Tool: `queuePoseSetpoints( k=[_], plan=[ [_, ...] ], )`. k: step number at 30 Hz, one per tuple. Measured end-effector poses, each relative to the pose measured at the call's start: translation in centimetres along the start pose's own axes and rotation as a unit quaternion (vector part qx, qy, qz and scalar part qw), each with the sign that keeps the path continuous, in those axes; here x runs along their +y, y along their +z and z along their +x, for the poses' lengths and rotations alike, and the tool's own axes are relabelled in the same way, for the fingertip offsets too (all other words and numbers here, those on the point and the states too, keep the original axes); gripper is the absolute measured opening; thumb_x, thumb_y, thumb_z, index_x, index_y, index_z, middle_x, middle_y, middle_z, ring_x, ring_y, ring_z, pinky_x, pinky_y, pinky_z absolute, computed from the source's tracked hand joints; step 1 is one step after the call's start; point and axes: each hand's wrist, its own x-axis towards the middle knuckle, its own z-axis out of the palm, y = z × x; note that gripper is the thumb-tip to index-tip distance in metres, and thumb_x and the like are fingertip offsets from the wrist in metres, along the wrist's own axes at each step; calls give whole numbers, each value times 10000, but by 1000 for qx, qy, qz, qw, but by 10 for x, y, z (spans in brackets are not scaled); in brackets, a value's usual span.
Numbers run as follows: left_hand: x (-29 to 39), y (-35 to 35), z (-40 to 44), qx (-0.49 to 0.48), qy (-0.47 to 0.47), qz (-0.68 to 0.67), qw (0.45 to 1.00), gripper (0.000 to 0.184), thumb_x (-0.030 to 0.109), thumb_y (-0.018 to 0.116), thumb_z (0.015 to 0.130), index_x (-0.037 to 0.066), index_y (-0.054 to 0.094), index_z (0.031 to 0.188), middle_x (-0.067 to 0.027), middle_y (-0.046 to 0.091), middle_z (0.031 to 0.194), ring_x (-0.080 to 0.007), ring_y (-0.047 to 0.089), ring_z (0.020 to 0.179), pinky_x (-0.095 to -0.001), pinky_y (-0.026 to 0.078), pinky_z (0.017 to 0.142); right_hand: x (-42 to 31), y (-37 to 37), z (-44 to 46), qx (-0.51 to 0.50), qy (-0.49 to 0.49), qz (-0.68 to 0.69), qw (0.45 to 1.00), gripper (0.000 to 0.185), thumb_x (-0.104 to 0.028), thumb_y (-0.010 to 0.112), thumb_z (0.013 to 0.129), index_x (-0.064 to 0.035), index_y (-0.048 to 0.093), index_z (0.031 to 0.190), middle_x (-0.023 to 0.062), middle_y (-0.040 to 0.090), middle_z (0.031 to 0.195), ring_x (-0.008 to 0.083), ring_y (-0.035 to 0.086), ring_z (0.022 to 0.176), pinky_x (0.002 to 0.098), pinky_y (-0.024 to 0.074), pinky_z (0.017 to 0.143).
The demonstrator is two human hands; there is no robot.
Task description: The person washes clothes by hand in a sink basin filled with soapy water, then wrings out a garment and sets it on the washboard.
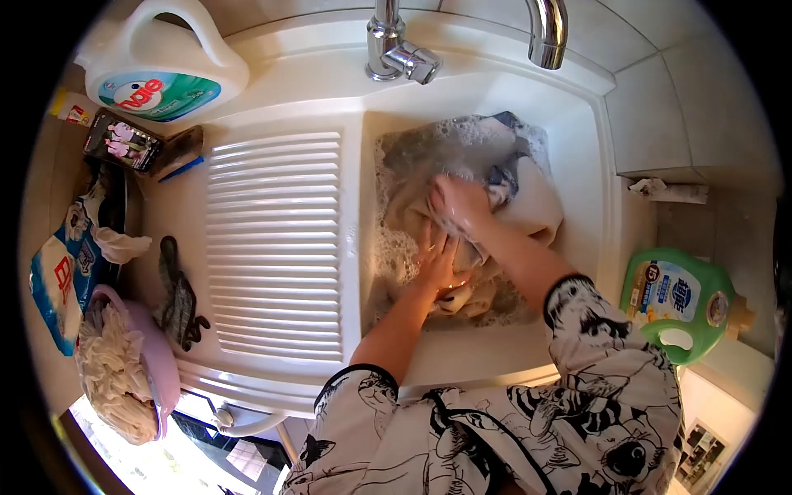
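Observation:
Wet beige and grey laundry (528,194) lies bunched in soapy water inside the white sink basin (582,165). My right hand (460,205) is curled in a fist around a fold of the beige cloth, with suds on the fingers. Just below and to its left, my left hand (437,262) presses down on the cloth with its fingers spread. Dark blue patches show on the fabric near the basin's upper right. Part of the laundry is hidden under foam and cloudy water.
Left of the basin is a ribbed washboard (274,247), with a dark crumpled cloth (176,293) beside it. A purple basin (157,351) holds pale cloth. A white detergent jug (165,62), phone (122,142) and brush (179,153) stand upper left. A green bottle (681,301) sits right; the faucet (386,41) is behind.

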Motion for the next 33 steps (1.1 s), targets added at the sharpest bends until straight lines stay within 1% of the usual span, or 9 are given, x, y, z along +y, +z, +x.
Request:
queuePoseSetpoints(
  k=[2,8,11,14,19,24,27,29,33],
  plan=[
    [19,-18,-1,-122,-67,69,988,933,492,794,505,70,525,1293,-186,360,1439,-491,252,1333,-570,262,1087,11,19,24,-189,194,23,962,282,-312,597,817,-130,658,1024,230,586,1167,332,557,1097,468,468,879],
    [-6,-17,3,-72,-22,90,993,887,521,790,521,85,562,1259,-178,383,1426,-464,262,1345,-526,343,1044,88,200,78,49,163,-190,967,248,-295,560,841,-147,635,1025,134,665,902,326,640,862,479,499,739],
    [-6,-4,-6,-27,-3,141,990,886,549,771,566,144,521,1314,-155,389,1430,-405,311,1344,-489,369,1028,29,28,75,-114,156,-71,979,265,-166,497,900,-156,571,1154,142,659,974,364,624,914,428,503,778],
    [5,-26,12,-446,-393,-195,780,868,472,724,735,160,336,1446,-167,369,1447,-370,340,1338,-406,365,1018,30,30,70,-73,239,121,961,289,-220,534,895,-145,547,1174,148,654,1019,361,632,910,423,501,763],
    [-24,17,-20,-378,-247,-128,883,874,451,735,735,142,328,1445,-173,392,1413,-370,344,1330,-419,352,1038,-25,-56,-4,-212,244,367,872,391,-336,635,810,-139,567,1141,163,622,957,368,597,882,459,473,732],
    [-53,59,-35,-279,-230,-40,931,881,430,746,735,124,320,1443,-178,415,1379,-371,349,1323,-431,339,1059,-31,-35,-74,-100,-17,55,993,457,-355,681,772,-240,554,1195,117,552,1079,319,498,1042,438,401,865],
    [-56,60,-39,-242,-233,-26,942,884,421,751,735,117,316,1442,-180,424,1366,-372,351,1320,-436,334,1067,-20,-12,-46,37,-37,9,999,465,-380,695,765,-224,571,1185,122,512,1116,315,476,1058,402,377,900],
    [-15,10,-5,-77,-37,118,989,859,395,780,655,44,434,1358,-186,430,1345,-439,276,1341,-511,278,1097,-7,8,-17,-20,46,1,999,461,-380,671,793,-221,564,1213,144,497,1169,352,485,1044,445,400,898],
    [-12,0,5,-20,0,59,998,951,628,696,580,-7,522,1266,-215,372,1422,-500,216,1347,-558,203,1104,20,30,46,-89,98,59,989,341,-305,596,863,-238,593,1198,177,554,1066,368,530,991,464,445,864]
  ],
)
